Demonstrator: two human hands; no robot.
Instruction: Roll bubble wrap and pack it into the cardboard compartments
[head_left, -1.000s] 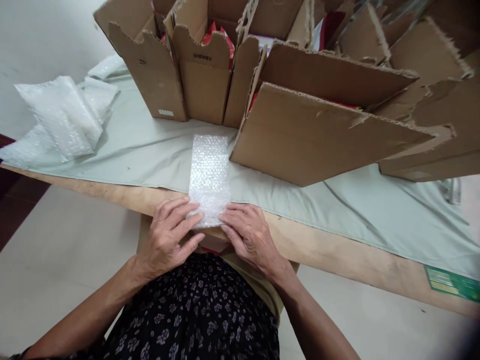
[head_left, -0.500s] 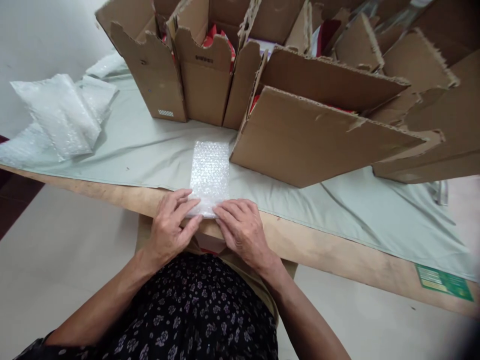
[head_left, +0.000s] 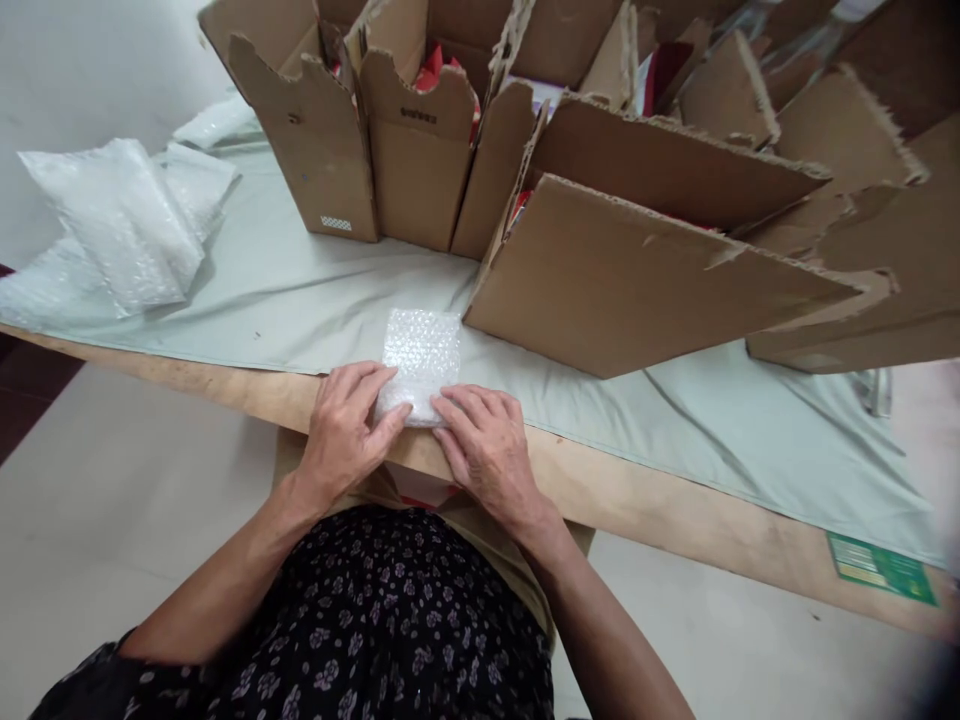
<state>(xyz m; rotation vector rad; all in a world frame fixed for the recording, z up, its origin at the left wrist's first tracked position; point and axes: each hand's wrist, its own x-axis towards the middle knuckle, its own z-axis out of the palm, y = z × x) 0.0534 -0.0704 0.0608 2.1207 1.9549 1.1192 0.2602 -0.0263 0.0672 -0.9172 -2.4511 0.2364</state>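
Observation:
A small piece of bubble wrap [head_left: 422, 345] lies at the table's near edge, its near end rolled or folded over into a thicker band. My left hand [head_left: 346, 420] grips the left end of that band, thumb at the front and fingers on top. On the right end, my right hand [head_left: 486, 440] does the same with its fingers bent over it. The far part of the wrap lies flat on the cloth. Whether anything is inside the folded part, I cannot tell.
Several open cardboard boxes [head_left: 660, 280] with torn edges stand across the back, some with red packets inside. More bubble wrap [head_left: 127, 225] is heaped at the left. A pale green cloth [head_left: 315, 290] covers the table, and a green sticker [head_left: 881, 568] is on the wooden edge at right.
The bubble wrap's flat part has become shorter as its near end is rolled away from me. Both hands have shifted slightly forward with it.

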